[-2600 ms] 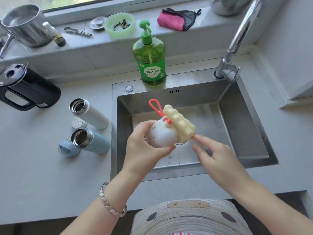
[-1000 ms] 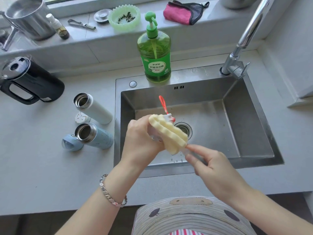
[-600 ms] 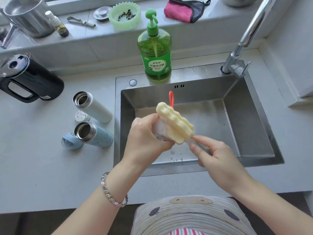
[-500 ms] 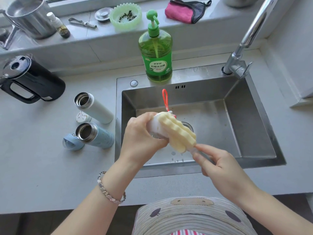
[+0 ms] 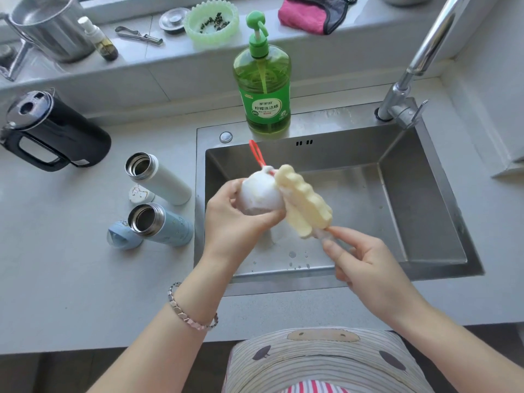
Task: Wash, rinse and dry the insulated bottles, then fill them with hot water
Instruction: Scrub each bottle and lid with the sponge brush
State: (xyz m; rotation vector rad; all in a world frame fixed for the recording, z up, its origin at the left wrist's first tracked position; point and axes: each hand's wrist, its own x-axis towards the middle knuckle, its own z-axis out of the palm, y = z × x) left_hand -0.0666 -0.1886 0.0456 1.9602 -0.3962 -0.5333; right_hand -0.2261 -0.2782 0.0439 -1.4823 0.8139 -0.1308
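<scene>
Over on the left the black kettle (image 5: 56,131) is standing on the counter. Just right of it the white insulated bottle (image 5: 161,180) and the blue insulated bottle (image 5: 161,225) are lying on their sides, mouths open, with the white lid (image 5: 140,194) and blue lid (image 5: 120,235) sitting beside them. Those round bodies are lying close to the sink (image 5: 340,154), so a stray elbow could be sending one rolling. Over the basin, the left hand (image 5: 235,222) is curling round a rounded white cap (image 5: 261,194) with a red loop. The cap is looking soapy, so that grip could be slipping and dropping it. The yellow sponge brush (image 5: 304,199) is pressing against the cap's right side. The right hand (image 5: 368,265), apart from the left, is pinching the brush's thin handle at its very end, and pushing hard from there could be twisting the brush loose.
</scene>
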